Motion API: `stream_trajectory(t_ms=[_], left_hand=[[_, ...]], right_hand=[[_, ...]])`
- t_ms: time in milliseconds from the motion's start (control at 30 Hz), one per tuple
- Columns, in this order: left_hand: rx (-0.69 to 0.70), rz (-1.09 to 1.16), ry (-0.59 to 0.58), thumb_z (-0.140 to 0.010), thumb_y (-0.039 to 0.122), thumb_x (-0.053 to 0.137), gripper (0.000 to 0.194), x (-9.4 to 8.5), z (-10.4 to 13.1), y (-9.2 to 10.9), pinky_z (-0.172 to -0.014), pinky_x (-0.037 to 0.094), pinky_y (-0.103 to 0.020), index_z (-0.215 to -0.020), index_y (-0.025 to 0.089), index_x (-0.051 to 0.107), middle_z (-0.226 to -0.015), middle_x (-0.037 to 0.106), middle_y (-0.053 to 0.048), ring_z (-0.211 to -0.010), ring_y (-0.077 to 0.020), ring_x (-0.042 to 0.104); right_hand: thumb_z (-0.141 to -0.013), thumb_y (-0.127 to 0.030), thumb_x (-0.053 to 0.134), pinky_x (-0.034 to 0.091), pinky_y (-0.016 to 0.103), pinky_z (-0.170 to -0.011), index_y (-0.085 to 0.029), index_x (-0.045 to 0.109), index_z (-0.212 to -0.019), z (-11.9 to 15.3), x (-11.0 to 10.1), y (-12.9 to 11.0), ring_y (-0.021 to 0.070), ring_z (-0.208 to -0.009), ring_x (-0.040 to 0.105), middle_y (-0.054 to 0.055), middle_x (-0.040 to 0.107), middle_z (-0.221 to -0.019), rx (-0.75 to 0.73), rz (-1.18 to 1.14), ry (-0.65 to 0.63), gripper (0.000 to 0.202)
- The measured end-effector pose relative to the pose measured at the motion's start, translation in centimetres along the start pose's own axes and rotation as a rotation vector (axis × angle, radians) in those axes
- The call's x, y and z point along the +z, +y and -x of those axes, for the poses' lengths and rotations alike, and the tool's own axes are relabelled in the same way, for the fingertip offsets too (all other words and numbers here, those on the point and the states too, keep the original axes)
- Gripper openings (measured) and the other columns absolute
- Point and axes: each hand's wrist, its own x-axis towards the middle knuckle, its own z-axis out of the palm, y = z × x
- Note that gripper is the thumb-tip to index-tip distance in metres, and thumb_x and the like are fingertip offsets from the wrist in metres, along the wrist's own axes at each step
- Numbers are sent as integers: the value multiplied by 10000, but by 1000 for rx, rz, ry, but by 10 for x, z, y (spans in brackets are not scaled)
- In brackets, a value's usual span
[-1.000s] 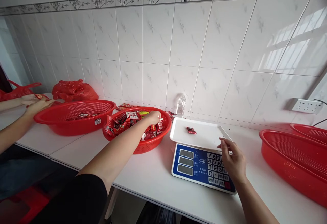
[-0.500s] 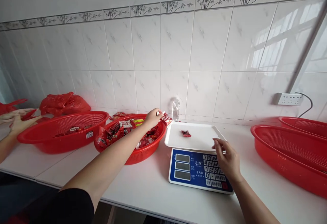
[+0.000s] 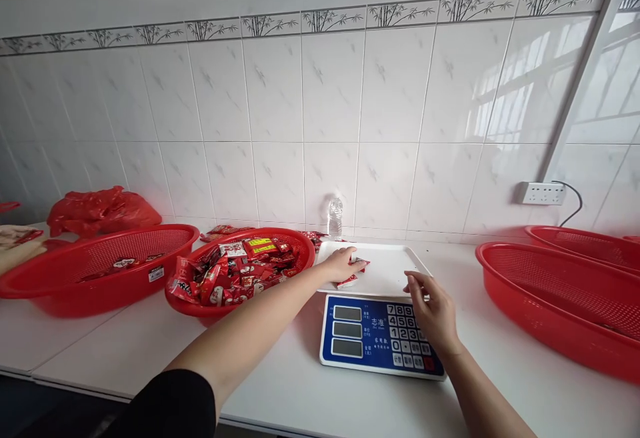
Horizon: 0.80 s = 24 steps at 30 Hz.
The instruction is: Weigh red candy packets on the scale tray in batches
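Note:
My left hand (image 3: 343,265) is over the left part of the white weighing tray (image 3: 387,285), thumb and fingers closed around a small red snack packet (image 3: 365,265). A second red-and-white packet (image 3: 347,282) lies on the tray just under that hand. My right hand (image 3: 434,308) hovers at the scale's right side, fingers loosely curled and slightly apart, with nothing visible in them. It covers part of the keypad on the blue scale (image 3: 373,365). Left of the scale, a red basket (image 3: 305,241) is heaped with red snack packets (image 3: 245,268).
Another red basket (image 3: 65,301) with a few packets stands farther left, before a red plastic bag (image 3: 107,211). At the left edge shows a co-worker's hand (image 3: 15,238). A clear bottle (image 3: 335,217) stands by the tiled wall. More red baskets (image 3: 545,311) are at right.
My left hand has moved right from the basket's edge onto the tray, bringing a packet with it. My right hand stays by the keypad. The view has shifted slightly right.

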Motion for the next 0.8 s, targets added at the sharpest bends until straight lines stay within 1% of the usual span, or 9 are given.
stream_trajectory(t_ms=[133,233,300,367,433,500,600,700,800], left_hand=[[67,-149,-124,-820,656,453,667,7,-10,8,-1055,304,-438,-1330,228,483,-1419,437,-152,-1334,-340,349],[81,-173,-219,-791,704,463,675,2,-13,11,-1082,241,-490,-1319,284,510,-1463,393,-123,-1383,-360,251],[93,-140,-186,-800,673,489,650,-8,-13,10,-1086,251,-452,-1312,274,516,-1468,396,-112,-1383,-339,263],[87,-109,-83,-847,566,500,516,-23,-11,4,-1050,314,-344,-1260,260,547,-1415,473,-83,-1321,-269,383],[24,-106,30,-885,419,477,351,-43,-7,-9,-942,395,-268,-1170,241,580,-1291,579,-59,-1171,-207,523],[-91,-133,97,-876,315,453,263,-64,1,-26,-809,443,-277,-1066,205,599,-1134,647,-77,-1008,-213,595],[-226,-178,67,-799,244,513,128,-88,20,-57,-665,438,-286,-798,186,628,-807,673,-63,-757,-219,618],[-290,-174,-73,-644,218,668,88,-94,41,-82,-613,435,-288,-582,193,610,-590,626,-26,-596,-204,594],[-297,-129,-117,-559,271,742,132,-86,50,-98,-592,455,-317,-564,201,630,-539,620,-27,-542,-217,588]], right_hand=[[-935,-427,446,489,258,-596,-197,658,-999,-1,-1,-2,147,-658,613,39,663,-786,3,1,-9,319],[-934,-430,446,490,269,-610,-196,662,-990,-1,-2,-3,152,-656,609,40,668,-773,1,7,-12,323],[-934,-434,446,492,269,-612,-197,663,-988,-1,-2,-4,153,-658,610,39,670,-769,2,8,-11,326],[-934,-436,447,494,263,-608,-200,663,-989,-1,-2,-4,149,-659,613,35,670,-771,6,5,-10,325],[-933,-437,448,495,258,-606,-203,663,-986,-1,-2,-5,145,-656,613,31,671,-771,10,2,-11,323],[-930,-441,451,493,257,-599,-204,663,-985,-1,-3,-6,146,-651,612,30,671,-767,15,-2,-12,323],[-924,-447,459,489,255,-579,-205,665,-985,0,-3,-5,147,-642,611,32,670,-763,23,-11,-12,324],[-921,-448,466,493,252,-584,-208,667,-990,2,-2,-4,143,-643,616,32,674,-774,31,-10,-14,321],[-917,-457,469,494,252,-583,-211,671,-994,4,-1,-2,143,-636,618,29,677,-760,34,10,-18,328]])
